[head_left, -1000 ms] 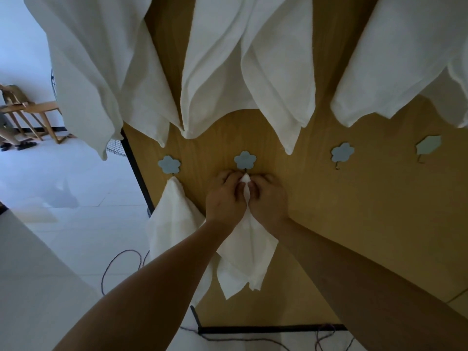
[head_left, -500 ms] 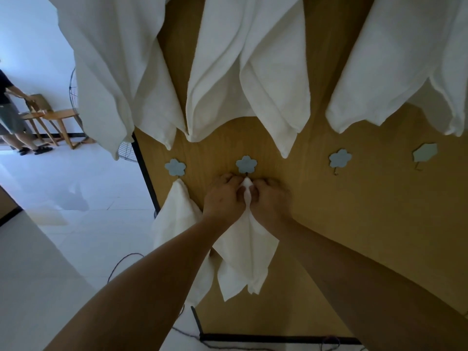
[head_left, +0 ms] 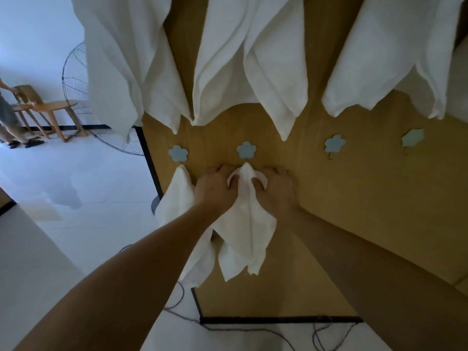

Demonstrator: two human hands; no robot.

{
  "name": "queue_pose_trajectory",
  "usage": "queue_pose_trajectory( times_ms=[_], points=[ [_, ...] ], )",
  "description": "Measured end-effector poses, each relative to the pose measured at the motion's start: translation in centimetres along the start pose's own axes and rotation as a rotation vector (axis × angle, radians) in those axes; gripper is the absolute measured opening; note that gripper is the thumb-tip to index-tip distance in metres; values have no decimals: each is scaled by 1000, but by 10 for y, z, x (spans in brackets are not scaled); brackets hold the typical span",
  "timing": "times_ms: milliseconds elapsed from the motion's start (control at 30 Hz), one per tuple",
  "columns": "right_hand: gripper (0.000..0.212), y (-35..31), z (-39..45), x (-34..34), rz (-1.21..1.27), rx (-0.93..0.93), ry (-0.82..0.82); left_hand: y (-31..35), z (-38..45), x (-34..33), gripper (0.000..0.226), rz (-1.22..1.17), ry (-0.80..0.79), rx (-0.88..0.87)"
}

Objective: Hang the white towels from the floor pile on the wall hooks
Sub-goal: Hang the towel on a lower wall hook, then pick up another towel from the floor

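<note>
Four flower hooks (head_left: 246, 150) are in the lower row. Five towels hang: three large above, two small. Left hand (head_left: 215, 190) and right hand (head_left: 276, 190) grip the small towel (head_left: 247, 224) between them; its tip points up, long axis vertical.

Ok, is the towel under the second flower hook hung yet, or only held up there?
Cannot tell. The towel peaks just under the flower hook, but left hand and right hand both grip it there.
</note>
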State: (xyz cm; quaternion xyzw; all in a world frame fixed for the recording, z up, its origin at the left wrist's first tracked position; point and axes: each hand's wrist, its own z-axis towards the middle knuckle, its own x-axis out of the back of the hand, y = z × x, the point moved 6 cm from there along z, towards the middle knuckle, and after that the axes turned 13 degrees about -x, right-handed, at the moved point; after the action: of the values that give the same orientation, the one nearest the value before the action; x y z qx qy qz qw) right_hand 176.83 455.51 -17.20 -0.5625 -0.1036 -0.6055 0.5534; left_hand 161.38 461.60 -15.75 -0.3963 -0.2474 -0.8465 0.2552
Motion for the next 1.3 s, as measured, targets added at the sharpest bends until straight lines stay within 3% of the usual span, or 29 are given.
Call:
queue_pose_trajectory(
  times_ms=[167,300,533,933,1300],
  points=[
    [54,-2,-30,25,-17,-99,55,10,-3,20,36,-24,-5,-127],
    [47,3,-66,45,-190,-190,75,31,-18,32,37,-86,-30,-260],
    [49,47,-166,111,-329,-425,136,116,-55,29,33,-229,-102,-540],
    [46,160,-445,298,-494,-991,329,411,-222,66,35,-547,-286,-1057],
    [51,217,-841,473,-526,-1513,567,696,-533,181,36,-790,-487,-1470]
  ],
)
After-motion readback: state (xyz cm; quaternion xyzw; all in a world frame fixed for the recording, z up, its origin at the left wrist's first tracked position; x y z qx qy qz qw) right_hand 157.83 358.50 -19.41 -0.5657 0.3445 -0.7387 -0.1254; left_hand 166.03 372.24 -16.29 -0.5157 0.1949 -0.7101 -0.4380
